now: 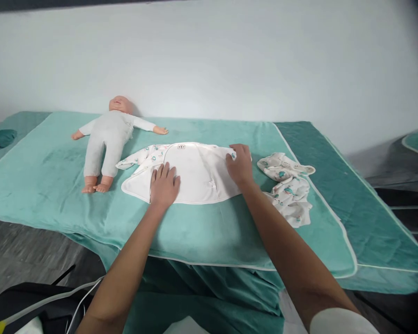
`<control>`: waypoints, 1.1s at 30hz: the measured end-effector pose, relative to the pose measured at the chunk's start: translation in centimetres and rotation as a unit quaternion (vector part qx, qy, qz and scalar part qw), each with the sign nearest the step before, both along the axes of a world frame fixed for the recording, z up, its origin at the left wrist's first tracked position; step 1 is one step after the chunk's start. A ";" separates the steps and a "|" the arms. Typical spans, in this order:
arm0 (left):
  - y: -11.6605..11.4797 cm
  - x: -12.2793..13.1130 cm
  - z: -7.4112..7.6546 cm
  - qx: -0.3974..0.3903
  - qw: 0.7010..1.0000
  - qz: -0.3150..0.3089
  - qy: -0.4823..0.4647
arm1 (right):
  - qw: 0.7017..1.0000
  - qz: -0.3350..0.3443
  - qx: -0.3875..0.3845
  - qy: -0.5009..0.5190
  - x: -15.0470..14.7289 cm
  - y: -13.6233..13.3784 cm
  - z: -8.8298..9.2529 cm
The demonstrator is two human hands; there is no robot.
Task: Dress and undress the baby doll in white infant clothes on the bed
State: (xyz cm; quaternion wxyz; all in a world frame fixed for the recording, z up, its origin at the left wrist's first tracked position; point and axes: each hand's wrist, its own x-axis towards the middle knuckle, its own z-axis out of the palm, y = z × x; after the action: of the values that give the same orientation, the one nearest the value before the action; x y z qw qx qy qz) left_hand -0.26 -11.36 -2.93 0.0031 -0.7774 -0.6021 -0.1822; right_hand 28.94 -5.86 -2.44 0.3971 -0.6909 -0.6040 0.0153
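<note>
Our left hand (164, 185) rests with fingers spread on the white baby top (195, 178), seemingly to hold the cloth flat. Our right hand (239, 166) curls over the sleeve on its side, thumb apart from the fingers; we cannot tell whether it pinches fabric. The top lies opened out between the near and far edges of the green cover (209, 236). Toward the far left corner lies the doll (107, 130); the patterned clothes (292, 191) sit bunched near the right edge, perhaps to leave us room.

Got smooth white wall (209, 60) at back, grey wood-grain floor (28, 246) lower left, pale yellow-banded cable (55, 296) nearby.
</note>
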 end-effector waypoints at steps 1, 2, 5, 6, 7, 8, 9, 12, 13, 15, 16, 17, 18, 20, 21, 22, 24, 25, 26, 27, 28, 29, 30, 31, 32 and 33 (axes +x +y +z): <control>0.0 0.0 0.0 0.000 1.000 -0.001 -0.001 | 0.999 0.000 -0.038 0.027 -0.7 0.6 0.1; 0.0 0.0 0.1 -0.001 1.000 -0.002 -0.002 | 0.995 -0.006 -0.083 0.053 -1.2 1.1 0.3; 0.0 -0.1 0.1 -0.002 1.000 -0.007 -0.006 | 0.979 -0.010 -0.186 0.082 -1.7 2.4 1.0; 0.0 -0.1 0.1 0.000 1.000 -0.007 -0.008 | 0.977 0.002 -0.199 0.075 -1.6 2.6 1.2; 0.1 -0.1 0.1 0.004 1.000 -0.007 -0.011 | 0.977 0.019 -0.202 0.072 -1.3 2.6 1.3; 0.1 -0.1 0.1 0.009 1.000 -0.006 -0.015 | 0.975 0.042 -0.200 0.082 -1.0 2.5 1.4; 0.1 -0.1 0.1 0.015 1.000 -0.006 -0.019 | 0.973 0.064 -0.195 0.108 -0.7 2.3 1.4; -0.2 0.5 0.2 0.023 0.998 -0.036 -0.036 | 0.950 0.103 -0.159 0.249 0.3 1.8 1.3; -0.4 0.9 0.3 0.019 0.997 -0.059 -0.042 | 0.938 0.105 -0.148 0.295 0.5 1.8 1.2; -0.9 2.4 0.6 0.008 0.991 -0.121 -0.054 | 0.917 0.104 -0.142 0.357 0.7 1.9 1.0; -1.2 3.4 0.8 0.002 0.985 -0.159 -0.060 | 0.911 0.101 -0.146 0.372 0.7 2.1 1.0; -1.6 4.6 1.0 -0.003 0.978 -0.198 -0.065 | 0.910 0.096 -0.149 0.375 0.7 2.2 1.0; -2.0 5.9 1.1 -0.006 0.969 -0.238 -0.069 | 0.915 0.087 -0.150 0.365 0.6 2.3 0.9; -2.7 8.3 1.2 -0.003 0.954 -0.294 -0.059 | 0.934 0.062 -0.146 0.321 0.6 2.5 0.9; -3.0 9.4 1.1 0.001 0.951 -0.305 -0.046 | 0.944 0.050 -0.142 0.293 0.6 2.5 0.8; -3.2 10.2 1.1 0.006 0.951 -0.306 -0.029 | 0.953 0.038 -0.139 0.266 0.6 2.5 0.7; -3.5 11.1 0.8 0.017 0.954 -0.298 0.001 | 0.967 0.020 -0.134 0.216 0.5 2.4 0.4; -3.6 11.2 0.7 0.023 0.955 -0.296 0.009 | 0.972 0.015 -0.131 0.193 0.5 2.3 0.3; -3.6 11.2 0.6 0.030 0.954 -0.296 0.011 | 0.977 0.011 -0.128 0.168 0.4 2.2 0.1; -3.7 11.1 0.5 0.038 0.953 -0.301 0.010 | 0.981 0.006 -0.127 0.144 0.3 2.1 0.0; -3.7 10.9 0.5 0.045 0.951 -0.305 0.005 | 0.985 0.001 -0.126 0.120 0.1 2.0 -0.1; -3.8 10.7 0.5 0.053 0.950 -0.307 -0.002 | 0.988 -0.003 -0.125 0.096 0.0 1.9 -0.2; -3.8 10.6 0.5 0.063 0.949 -0.309 -0.013 | 0.990 -0.005 -0.121 0.072 -0.2 1.8 -0.2; -3.9 10.5 0.6 0.074 0.947 -0.311 -0.026 | 0.993 -0.002 -0.112 0.049 -0.3 1.7 -0.2; -3.9 10.5 0.6 0.084 0.945 -0.314 -0.040 | 0.995 0.010 -0.094 0.028 -0.5 1.5 -0.1; -3.9 10.5 0.6 0.091 0.942 -0.319 -0.054 | 0.997 0.030 -0.070 0.009 -0.6 1.4 0.1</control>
State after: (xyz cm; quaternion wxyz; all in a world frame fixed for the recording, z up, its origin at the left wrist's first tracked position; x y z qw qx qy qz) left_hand 10.29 -15.26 -2.28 -0.0168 -0.9142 -0.3025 -0.2694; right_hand 28.33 -4.45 -2.35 0.3522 -0.6982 -0.6186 0.0762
